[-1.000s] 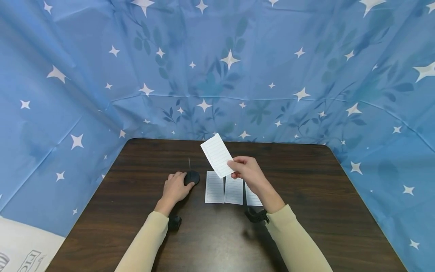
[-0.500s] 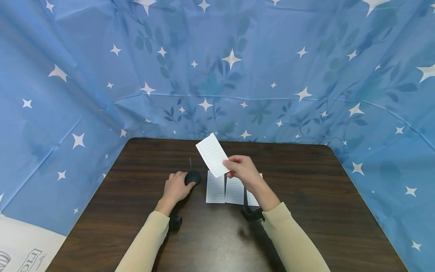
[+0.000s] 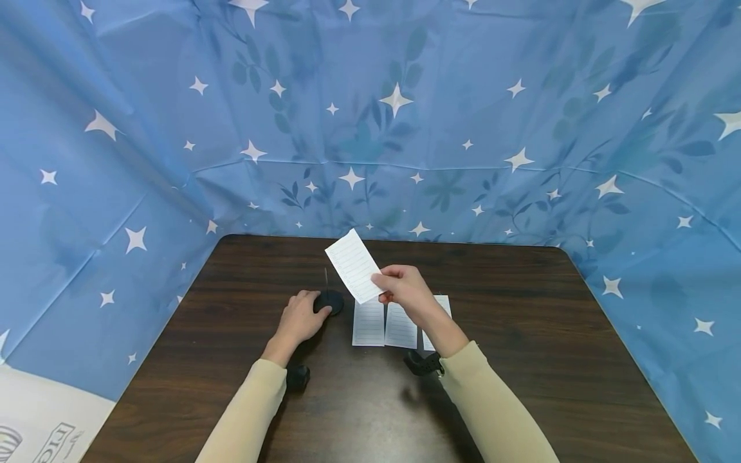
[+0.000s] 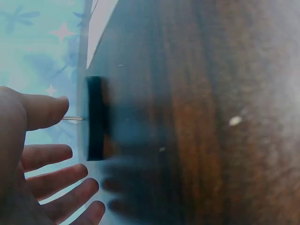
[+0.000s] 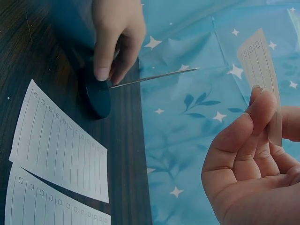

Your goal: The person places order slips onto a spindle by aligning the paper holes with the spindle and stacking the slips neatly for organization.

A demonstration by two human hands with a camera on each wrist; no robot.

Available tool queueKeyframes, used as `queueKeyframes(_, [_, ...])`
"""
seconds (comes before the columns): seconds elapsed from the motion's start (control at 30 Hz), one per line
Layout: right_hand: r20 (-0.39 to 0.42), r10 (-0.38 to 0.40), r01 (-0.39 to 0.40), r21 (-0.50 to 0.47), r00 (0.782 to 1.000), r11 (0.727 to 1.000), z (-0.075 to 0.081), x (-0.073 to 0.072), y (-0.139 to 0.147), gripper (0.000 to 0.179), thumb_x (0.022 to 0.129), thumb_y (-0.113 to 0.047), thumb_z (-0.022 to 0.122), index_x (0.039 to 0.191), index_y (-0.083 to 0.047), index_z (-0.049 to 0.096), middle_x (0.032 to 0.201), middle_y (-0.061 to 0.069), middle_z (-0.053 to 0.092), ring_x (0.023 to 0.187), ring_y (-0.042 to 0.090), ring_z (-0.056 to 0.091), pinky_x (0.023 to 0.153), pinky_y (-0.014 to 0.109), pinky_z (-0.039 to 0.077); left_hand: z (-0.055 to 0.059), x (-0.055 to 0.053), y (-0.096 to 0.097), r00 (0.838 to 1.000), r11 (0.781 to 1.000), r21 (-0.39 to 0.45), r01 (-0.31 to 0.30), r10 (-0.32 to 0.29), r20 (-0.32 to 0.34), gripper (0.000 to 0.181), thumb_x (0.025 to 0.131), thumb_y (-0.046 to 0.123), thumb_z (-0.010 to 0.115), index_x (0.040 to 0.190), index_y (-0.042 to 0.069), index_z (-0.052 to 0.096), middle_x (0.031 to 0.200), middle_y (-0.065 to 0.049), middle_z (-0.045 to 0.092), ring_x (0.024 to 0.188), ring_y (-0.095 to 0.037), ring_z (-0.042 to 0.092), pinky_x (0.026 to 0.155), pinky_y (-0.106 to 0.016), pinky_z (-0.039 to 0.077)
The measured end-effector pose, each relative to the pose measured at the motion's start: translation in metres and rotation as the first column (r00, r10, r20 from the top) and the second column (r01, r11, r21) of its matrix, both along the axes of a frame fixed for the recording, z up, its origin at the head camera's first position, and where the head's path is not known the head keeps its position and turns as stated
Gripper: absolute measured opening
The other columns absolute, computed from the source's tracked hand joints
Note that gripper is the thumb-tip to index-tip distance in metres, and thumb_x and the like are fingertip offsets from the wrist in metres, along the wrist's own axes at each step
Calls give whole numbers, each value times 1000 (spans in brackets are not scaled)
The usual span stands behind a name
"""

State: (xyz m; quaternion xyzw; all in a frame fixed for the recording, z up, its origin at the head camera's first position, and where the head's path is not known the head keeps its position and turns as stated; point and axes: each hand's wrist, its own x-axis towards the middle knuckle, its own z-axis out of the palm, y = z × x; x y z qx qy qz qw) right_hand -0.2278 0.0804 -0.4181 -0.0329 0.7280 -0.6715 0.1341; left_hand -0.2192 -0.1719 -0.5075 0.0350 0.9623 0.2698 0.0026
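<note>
My right hand (image 3: 408, 292) pinches a white lined card (image 3: 354, 267) between thumb and fingers and holds it tilted above the table. Small checkboxes run along one edge of the card (image 5: 260, 70) in the right wrist view. To its left stands a paper spike with a round black base (image 3: 331, 303) and a thin upright metal pin (image 5: 154, 78). My left hand (image 3: 299, 318) is at the base's left side. Its fingers are spread and nearly straight in the left wrist view, the thumb by the pin (image 4: 72, 118); whether the fingertips touch the base is unclear.
Three more lined cards lie side by side on the dark wooden table: a left card (image 3: 368, 325), a middle card (image 3: 401, 328) and a right card (image 3: 442, 302) partly behind my right wrist. A blue starry cloth (image 3: 440, 128) hangs behind. White printed material (image 3: 46, 411) lies at lower left.
My right hand has carried the card leftward, toward the spike. My left hand stays beside the base, its fingers slightly raised, with more of the base showing.
</note>
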Motion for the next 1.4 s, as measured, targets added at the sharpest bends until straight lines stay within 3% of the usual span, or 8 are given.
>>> queueKeyframes(0.17, [4, 4, -4, -3, 1000, 1000, -1, 0, -2, 25, 97, -14, 70, 112, 5, 68, 94, 14, 68, 62, 18, 60, 66, 31, 53, 12, -1, -4, 999, 991, 132, -32, 33, -4, 49, 103, 29, 58, 141, -1, 55, 144, -23, 51, 134, -43, 45, 104, -62, 39])
queueKeyframes(0.37, [14, 9, -9, -4, 1000, 1000, -3, -1, -3, 24, 96, -15, 70, 110, 4, 69, 93, 13, 67, 61, 18, 59, 66, 32, 52, 33, -1, -8, 991, 964, 261, -58, 86, -98, 40, 105, 26, 53, 134, -1, 60, 130, -20, 59, 121, -39, 56, 99, -57, 44])
queueKeyframes(0.5, [19, 14, -13, -2, 1000, 1000, -3, -1, -3, 24, 96, -16, 71, 110, 4, 69, 92, 13, 67, 62, 18, 59, 66, 31, 52, 50, -1, -7, 979, 925, 373, -76, 139, -147, 38, 107, 28, 50, 129, 0, 64, 122, -19, 63, 112, -35, 59, 95, -53, 45])
queueKeyframes(0.7, [22, 24, -23, -6, 999, 1000, -2, -1, -4, 23, 96, -15, 71, 110, 4, 69, 92, 13, 68, 61, 18, 59, 67, 33, 52, 75, -5, -5, 969, 861, 502, -87, 190, -158, 43, 109, 37, 47, 123, 2, 67, 114, -17, 69, 105, -32, 62, 90, -50, 46])
queueKeyframes(0.93, [16, 44, -44, -17, 999, 999, -1, 1, -5, 23, 96, -13, 70, 109, 5, 70, 89, 11, 67, 60, 16, 58, 64, 29, 52, 89, -8, -3, 982, 772, 631, -75, 167, -87, 47, 106, 44, 51, 116, 2, 70, 111, -21, 69, 108, -31, 66, 97, -47, 49])
queueKeyframes(1.03, [16, 47, -47, -10, 999, 999, -1, 0, -6, 22, 96, -13, 70, 109, 4, 70, 89, 11, 67, 60, 16, 58, 64, 29, 52, 92, -11, -2, 985, 747, 660, -72, 156, -69, 49, 104, 46, 54, 114, 1, 70, 110, -21, 69, 107, -31, 67, 97, -45, 50])
queueKeyframes(1.3, [14, 71, -71, 4, 997, 997, -2, -1, -9, 21, 97, -14, 70, 108, 4, 71, 90, 11, 67, 60, 17, 57, 64, 30, 51, 96, -14, -2, 988, 759, 646, -80, 145, -47, 41, 99, 43, 65, 105, 3, 73, 98, -12, 67, 96, -27, 64, 82, -39, 48])
queueKeyframes(1.4, [13, 75, -75, 10, 997, 997, -2, -2, -10, 22, 97, -15, 70, 108, 3, 71, 90, 12, 67, 61, 17, 57, 65, 31, 51, 97, -15, -3, 989, 752, 654, -79, 143, -45, 39, 99, 41, 66, 101, 2, 73, 94, -13, 66, 94, -30, 63, 78, -38, 46])
